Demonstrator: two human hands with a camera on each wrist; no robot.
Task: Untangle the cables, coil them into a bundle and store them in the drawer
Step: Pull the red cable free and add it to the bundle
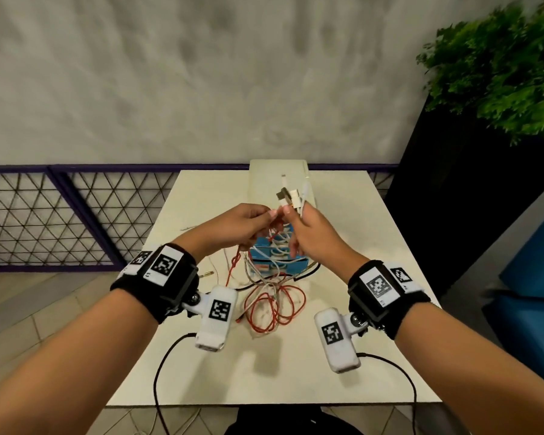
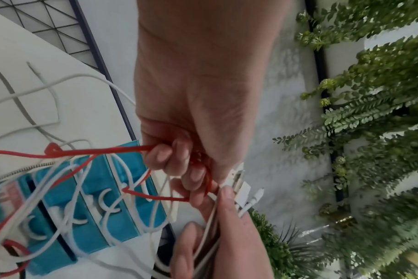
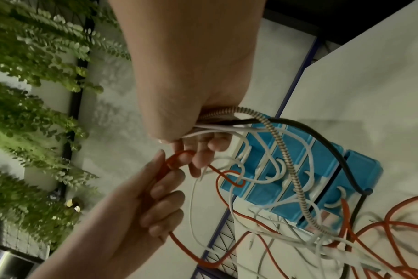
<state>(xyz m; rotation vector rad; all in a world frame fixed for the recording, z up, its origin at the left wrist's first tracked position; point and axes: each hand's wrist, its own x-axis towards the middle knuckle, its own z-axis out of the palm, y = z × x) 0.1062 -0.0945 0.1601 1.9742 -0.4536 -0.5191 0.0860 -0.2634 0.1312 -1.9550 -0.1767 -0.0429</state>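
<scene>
Your forearms are bare, no sleeves. Each wrist carries a black strap [image 1: 157, 287] with white square-code tags and a white camera pod [image 1: 216, 318] on a ball joint. A thin black cable [image 1: 167, 365] trails from each pod toward you.

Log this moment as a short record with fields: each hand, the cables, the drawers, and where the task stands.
left hand: grips red cable
right hand: holds plug ends of several cables, raised
cables: tangled, hanging to the table
drawers: blue unit behind the hands, draped with white cable
stage: untangling; nothing coiled or stored
</scene>
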